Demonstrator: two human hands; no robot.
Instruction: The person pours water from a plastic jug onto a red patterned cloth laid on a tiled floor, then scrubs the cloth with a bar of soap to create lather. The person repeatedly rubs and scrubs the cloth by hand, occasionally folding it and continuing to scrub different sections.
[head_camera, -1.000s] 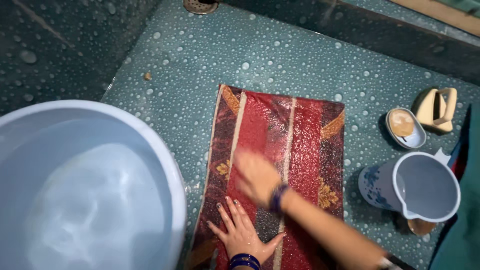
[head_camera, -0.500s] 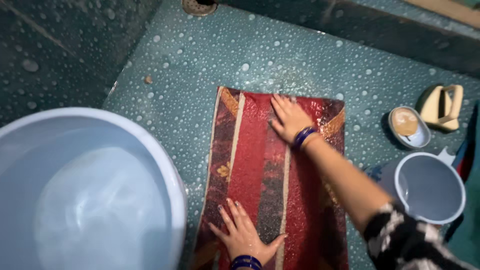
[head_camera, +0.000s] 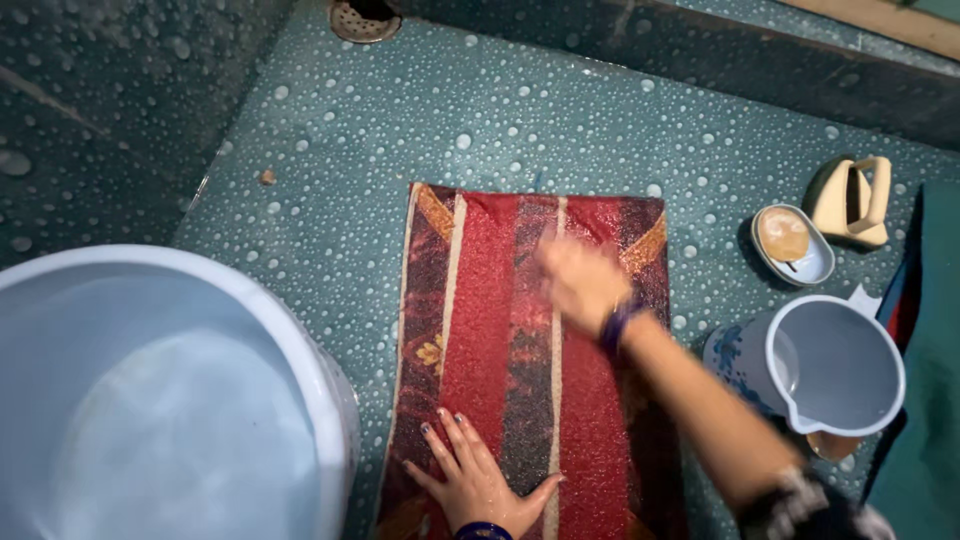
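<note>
one cloth (head_camera: 500, 330), one basin (head_camera: 150, 400), one jug (head_camera: 830, 365)

The person's left hand (head_camera: 478, 480) is lying flat and palm down near the bottom edge of the view, fingers (head_camera: 452, 440) spread apart and pointing away from the body, thumb angled out to the right. Dark polish is showing on the nails, and blue bangles are circling the wrist. The right arm is reaching in diagonally from the lower right, forearm bare, with a black and white patterned sleeve bunching near the elbow. The right hand (head_camera: 580, 282) is stretching forward, open and palm down, blurred by movement, with a blue bangle sitting at its wrist.
</note>
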